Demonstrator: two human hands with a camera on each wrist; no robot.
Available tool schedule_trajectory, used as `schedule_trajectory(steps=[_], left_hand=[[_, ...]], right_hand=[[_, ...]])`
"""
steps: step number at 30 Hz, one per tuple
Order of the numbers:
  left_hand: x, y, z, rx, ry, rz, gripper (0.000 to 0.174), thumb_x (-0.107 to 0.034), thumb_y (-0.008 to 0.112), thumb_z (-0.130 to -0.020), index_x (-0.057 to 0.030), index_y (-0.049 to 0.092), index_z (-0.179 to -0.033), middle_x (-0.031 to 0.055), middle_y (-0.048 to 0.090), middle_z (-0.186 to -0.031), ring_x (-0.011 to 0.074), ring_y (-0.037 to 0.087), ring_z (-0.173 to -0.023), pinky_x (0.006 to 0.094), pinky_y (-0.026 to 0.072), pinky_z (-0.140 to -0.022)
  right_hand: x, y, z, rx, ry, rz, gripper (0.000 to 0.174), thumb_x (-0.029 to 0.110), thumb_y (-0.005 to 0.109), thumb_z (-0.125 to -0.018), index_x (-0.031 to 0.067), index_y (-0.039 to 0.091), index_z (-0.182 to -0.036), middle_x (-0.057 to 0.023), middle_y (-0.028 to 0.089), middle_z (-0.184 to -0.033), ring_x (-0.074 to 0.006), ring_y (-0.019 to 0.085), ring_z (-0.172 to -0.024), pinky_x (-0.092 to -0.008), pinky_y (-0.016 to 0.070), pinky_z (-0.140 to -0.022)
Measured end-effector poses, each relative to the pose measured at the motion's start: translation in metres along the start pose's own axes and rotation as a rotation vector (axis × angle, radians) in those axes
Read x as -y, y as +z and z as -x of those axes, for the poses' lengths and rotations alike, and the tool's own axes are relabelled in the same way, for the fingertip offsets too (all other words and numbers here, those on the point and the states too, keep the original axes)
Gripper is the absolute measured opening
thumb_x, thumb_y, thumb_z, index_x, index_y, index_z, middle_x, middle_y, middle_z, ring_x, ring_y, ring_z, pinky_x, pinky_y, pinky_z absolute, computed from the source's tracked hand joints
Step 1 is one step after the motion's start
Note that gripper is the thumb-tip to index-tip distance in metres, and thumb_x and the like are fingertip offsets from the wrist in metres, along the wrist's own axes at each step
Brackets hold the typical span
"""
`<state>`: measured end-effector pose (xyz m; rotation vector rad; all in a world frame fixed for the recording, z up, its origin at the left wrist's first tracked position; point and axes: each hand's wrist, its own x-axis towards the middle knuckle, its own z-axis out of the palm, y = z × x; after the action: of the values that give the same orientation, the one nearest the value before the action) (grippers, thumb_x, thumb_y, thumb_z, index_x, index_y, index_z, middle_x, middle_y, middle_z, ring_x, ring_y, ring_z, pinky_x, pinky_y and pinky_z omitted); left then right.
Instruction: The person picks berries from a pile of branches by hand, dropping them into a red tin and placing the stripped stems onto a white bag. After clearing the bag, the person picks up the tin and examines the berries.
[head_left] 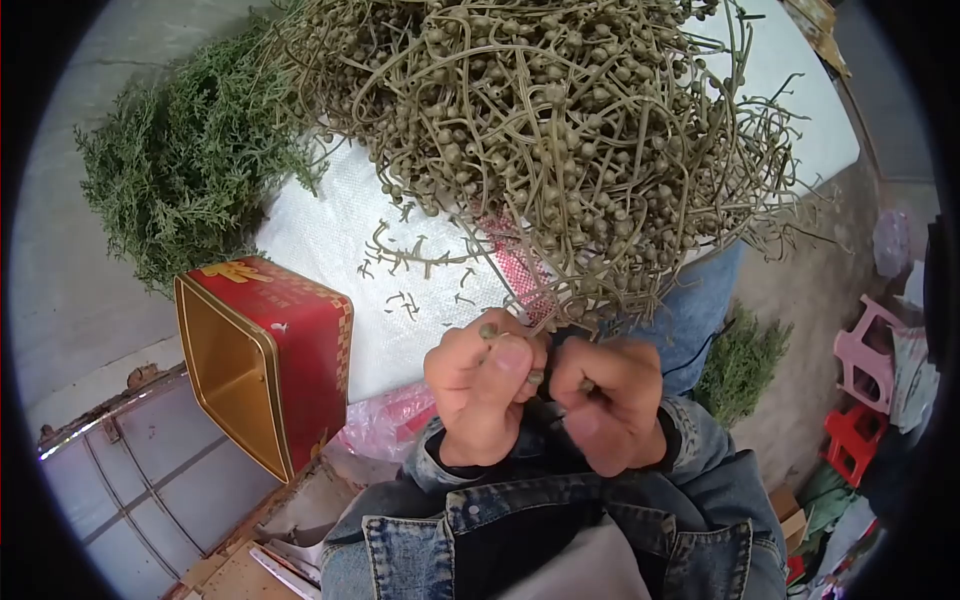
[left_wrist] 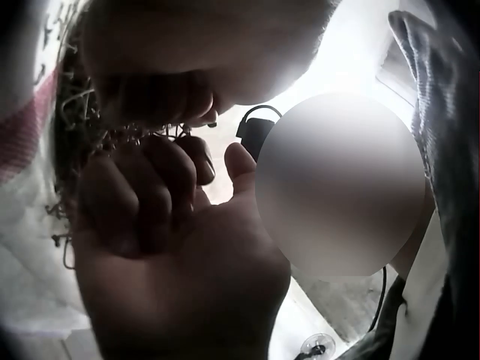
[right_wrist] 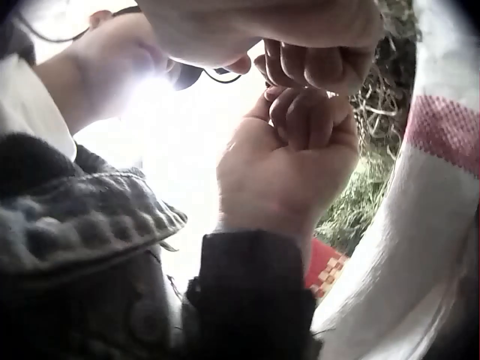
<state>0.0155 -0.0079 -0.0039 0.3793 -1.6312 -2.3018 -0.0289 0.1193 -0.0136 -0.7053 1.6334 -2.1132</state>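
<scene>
Just below a large heap of dried brown stems with round pods (head_left: 560, 130), both hands are close together in front of the body. The left hand (head_left: 485, 385) has curled fingers and pinches a small round pod (head_left: 488, 331) by the thumb; bits of other pods show at its fingers. Beside it, the right hand (head_left: 612, 400) is curled with a small pod-like piece (head_left: 587, 385) at its fingers. In the left wrist view the right hand (left_wrist: 180, 232) faces the camera, fingers bent. The right wrist view shows the left hand (right_wrist: 289, 169) below the right hand, their fingertips nearly meeting.
A red tin (head_left: 310, 350) with a gold inside lies open at the left, beside green sprigs (head_left: 190, 160). Short stem bits (head_left: 400, 258) are scattered on the white woven sack (head_left: 360, 330). Pink (head_left: 868, 355) and red stools (head_left: 853, 440) stand at the right.
</scene>
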Motion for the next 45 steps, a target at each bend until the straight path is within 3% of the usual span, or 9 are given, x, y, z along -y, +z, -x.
schedule_trajectory(steps=[4, 11, 19, 23, 28, 36, 39, 42, 45], left_hand=[[0.003, -0.004, -0.001, 0.099, 0.136, -0.154, 0.028, -0.015, 0.051, -0.095, 0.003, 0.054, -0.073, 0.0074, 0.052, -0.06, 0.0108, 0.044, -0.049, 0.0259, 0.0329, -0.046], [0.002, -0.015, -0.002, 0.123, 0.112, -0.293, 0.029, -0.015, 0.05, -0.095, 0.003, 0.053, -0.073, 0.0097, 0.054, -0.062, 0.0132, 0.05, -0.052, 0.0267, 0.0379, -0.049], [-0.014, -0.01, -0.006, 0.261, -0.014, -0.339, 0.023, -0.011, 0.048, -0.095, 0.0034, 0.054, -0.079, 0.0109, 0.055, -0.064, 0.0191, 0.056, -0.053, 0.0296, 0.0421, -0.051], [-0.01, -0.011, -0.006, 0.26, 0.39, -0.622, 0.018, -0.007, 0.049, -0.094, 0.0048, 0.055, -0.082, 0.0107, 0.057, -0.065, 0.0219, 0.056, -0.052, 0.0317, 0.0424, -0.049], [-0.005, -0.013, 0.002, 0.21, 0.252, -0.473, 0.018, -0.007, 0.052, -0.092, 0.0068, 0.057, -0.081, 0.0102, 0.058, -0.065, 0.0197, 0.056, -0.051, 0.0308, 0.0426, -0.048], [0.016, 0.008, 0.022, -0.154, 0.09, -0.056, 0.032, -0.017, 0.053, -0.093, 0.0063, 0.057, -0.072, 0.0072, 0.054, -0.059, 0.0126, 0.047, -0.047, 0.0263, 0.0364, -0.045], [0.013, 0.016, 0.018, -0.167, 0.077, -0.058, 0.035, -0.02, 0.053, -0.094, 0.0063, 0.056, -0.069, 0.0064, 0.052, -0.057, 0.011, 0.044, -0.046, 0.0255, 0.034, -0.044], [0.01, 0.026, 0.016, -0.35, -0.184, 0.556, 0.038, -0.021, 0.054, -0.094, 0.005, 0.054, -0.065, 0.0061, 0.051, -0.056, 0.011, 0.043, -0.046, 0.0259, 0.0341, -0.044], [0.013, 0.02, 0.018, -0.284, -0.078, 0.324, 0.035, -0.02, 0.056, -0.092, 0.0043, 0.057, -0.067, 0.006, 0.052, -0.056, 0.0116, 0.044, -0.046, 0.026, 0.0346, -0.044]], right_hand=[[0.006, 0.01, -0.006, -0.138, -0.006, 0.213, 0.018, 0.011, 0.061, -0.089, 0.0, 0.057, -0.076, -0.0064, 0.05, -0.055, -0.0184, 0.047, -0.043, -0.0287, 0.0362, -0.045], [0.004, -0.001, -0.013, 0.058, 0.046, 0.247, 0.018, 0.015, 0.067, -0.089, 0.0009, 0.06, -0.079, -0.0135, 0.053, -0.057, -0.0299, 0.053, -0.047, -0.0338, 0.0404, -0.045], [0.015, -0.024, -0.02, 0.255, 0.212, 0.254, 0.025, 0.02, 0.063, -0.091, -0.0008, 0.061, -0.078, -0.0119, 0.055, -0.061, -0.0304, 0.059, -0.056, -0.0344, 0.0432, -0.052], [0.017, -0.012, -0.019, 0.165, 0.16, 0.149, 0.026, 0.02, 0.063, -0.09, -0.0015, 0.06, -0.077, -0.0126, 0.056, -0.062, -0.031, 0.058, -0.057, -0.035, 0.0437, -0.054], [0.004, -0.011, -0.014, 0.128, 0.128, 0.04, 0.026, 0.019, 0.06, -0.091, -0.0011, 0.059, -0.075, -0.0126, 0.056, -0.063, -0.0311, 0.056, -0.054, -0.0349, 0.0436, -0.053], [-0.011, 0.0, -0.008, -0.014, -0.369, 0.468, 0.022, 0.013, 0.054, -0.093, 0.0008, 0.061, -0.076, -0.013, 0.061, -0.069, -0.0282, 0.061, -0.053, -0.0381, 0.048, -0.048], [-0.017, -0.008, -0.009, -0.006, -0.443, 0.375, 0.023, 0.009, 0.052, -0.092, 0.0022, 0.058, -0.071, -0.0108, 0.059, -0.067, -0.0262, 0.058, -0.05, -0.0359, 0.045, -0.044], [-0.023, -0.001, 0.0, -0.091, -0.434, 0.041, 0.023, 0.009, 0.052, -0.091, 0.0026, 0.056, -0.069, -0.0098, 0.059, -0.067, -0.0249, 0.057, -0.049, -0.0334, 0.0426, -0.043], [-0.024, 0.001, 0.008, -0.178, -0.339, -0.057, 0.028, 0.014, 0.051, -0.092, 0.0038, 0.053, -0.066, -0.0073, 0.054, -0.06, -0.0228, 0.053, -0.046, -0.0333, 0.0396, -0.042]])
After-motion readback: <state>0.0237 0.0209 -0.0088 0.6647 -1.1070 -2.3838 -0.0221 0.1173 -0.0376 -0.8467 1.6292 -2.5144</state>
